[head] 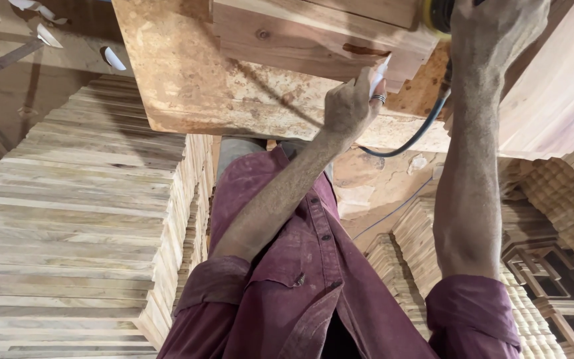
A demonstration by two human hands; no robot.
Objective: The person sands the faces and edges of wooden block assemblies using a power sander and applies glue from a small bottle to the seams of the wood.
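Head view caught mid-sanding: the right hand [493, 30] was wrapped around a corded sander [436, 13] at the far right of the wooden block [313, 33] on the chipboard tabletop [187, 86]. The left hand [350, 103] pinched the block's near edge, steadying it. Continuing probably called for a firm brace.

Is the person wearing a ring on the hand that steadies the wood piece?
Yes, a ring shows on a finger of the left hand, which rests against the wooden block on the bench.
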